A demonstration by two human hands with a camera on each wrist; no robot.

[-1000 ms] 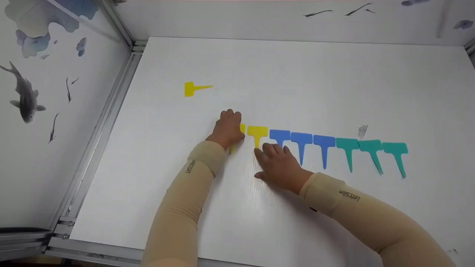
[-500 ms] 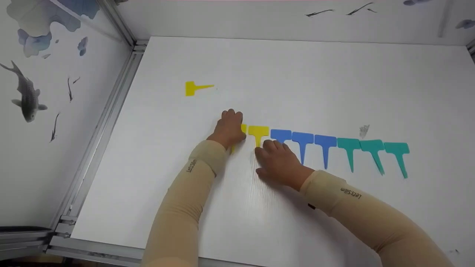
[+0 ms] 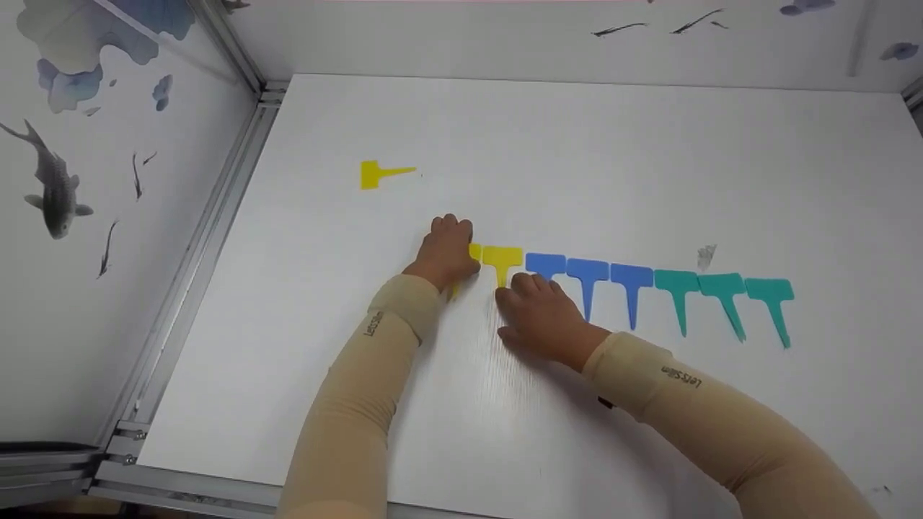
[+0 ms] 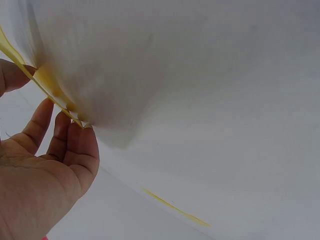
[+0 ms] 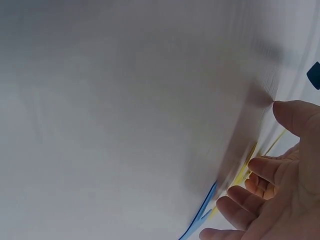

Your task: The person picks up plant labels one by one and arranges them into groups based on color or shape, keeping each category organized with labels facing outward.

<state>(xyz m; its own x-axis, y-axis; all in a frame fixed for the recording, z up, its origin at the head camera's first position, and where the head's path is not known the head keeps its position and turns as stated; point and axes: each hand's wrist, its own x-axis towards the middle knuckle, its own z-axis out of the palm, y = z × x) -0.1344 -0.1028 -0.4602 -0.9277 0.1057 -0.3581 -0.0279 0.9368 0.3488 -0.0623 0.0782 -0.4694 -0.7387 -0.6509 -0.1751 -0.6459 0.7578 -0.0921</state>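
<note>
T-shaped plastic plant labels lie in a row on the white table. My left hand (image 3: 445, 251) covers much of the leftmost yellow plant label (image 3: 475, 252). In the left wrist view its thumb and bent fingertips (image 4: 82, 122) hold this yellow label (image 4: 12, 52) against the tabletop. Beside it lies a second yellow label (image 3: 502, 256), stem toward me. My right hand (image 3: 544, 317) rests near that stem, fingers loosely bent and thumb apart, gripping nothing. It hides the lower part of the first blue label (image 3: 546, 262).
Two more blue labels (image 3: 588, 269) and several green labels (image 3: 676, 280) continue the row rightward. A separate yellow label (image 3: 370, 174) lies sideways farther back. A grey smudge (image 3: 707, 256) marks the table (image 3: 577, 158). Metal framing (image 3: 195, 267) borders the left side.
The leftmost yellow label has slid slightly right with my left hand, narrowing its gap to the second yellow one. My right fingers have drawn in a little.
</note>
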